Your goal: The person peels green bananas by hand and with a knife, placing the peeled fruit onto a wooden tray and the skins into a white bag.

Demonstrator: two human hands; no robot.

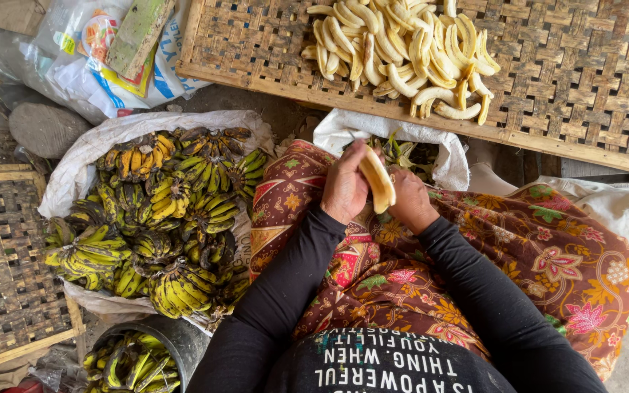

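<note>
Woven tray [584,80]: landmark, at top
Peeled bananas [402,54]: piled on tray
Unpeeled bunches [158,218]: on sack, below-left of tray

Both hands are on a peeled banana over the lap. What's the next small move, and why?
Probably carry the peeled banana forward and drop it on the pile of peeled bananas on the woven bamboo tray. It looks bare of skin, held between the left hand and right hand, and the white bag just beyond the hands seems to hold the peels.
</note>
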